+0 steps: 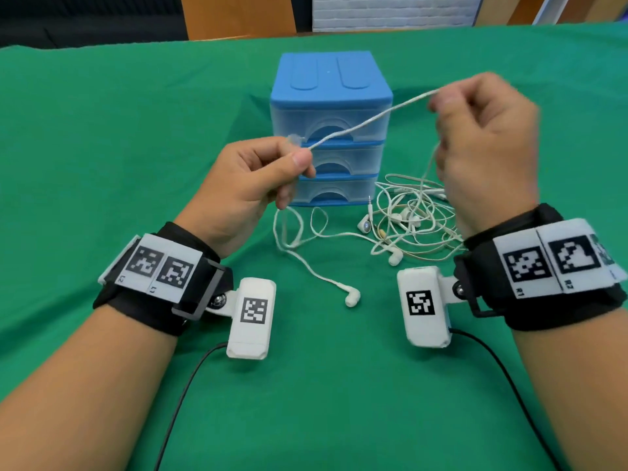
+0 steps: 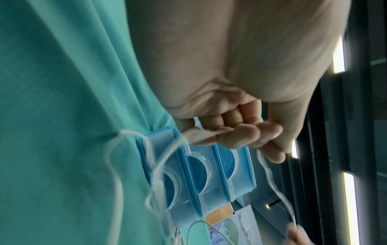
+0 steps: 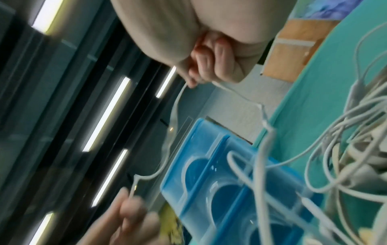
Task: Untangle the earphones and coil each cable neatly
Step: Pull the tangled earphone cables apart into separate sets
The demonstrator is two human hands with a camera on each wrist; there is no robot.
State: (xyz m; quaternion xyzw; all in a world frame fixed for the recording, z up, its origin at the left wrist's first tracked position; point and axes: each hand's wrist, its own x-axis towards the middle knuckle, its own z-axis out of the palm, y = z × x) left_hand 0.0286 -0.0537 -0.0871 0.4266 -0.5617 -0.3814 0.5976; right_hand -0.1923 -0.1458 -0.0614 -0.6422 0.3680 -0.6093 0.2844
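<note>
The left hand [image 1: 251,185] pinched a white cable [image 1: 367,122] and the right hand [image 1: 482,147] pinched the same cable higher, so it ran taut between them above the green table [image 1: 102,130]. The tangled earphones [image 1: 414,219] lay near the table's middle, just beside a blue drawer unit [image 1: 331,83]. I judged that slow pulling, with slack fed out, would avoid new knots. On the wrist bands [image 1: 543,260] I read only "R1" and "R2".

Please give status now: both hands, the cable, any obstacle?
Left hand and right hand both pinch one white cable, stretched between them. Tangle remains on table. Drawer box close behind.
</note>
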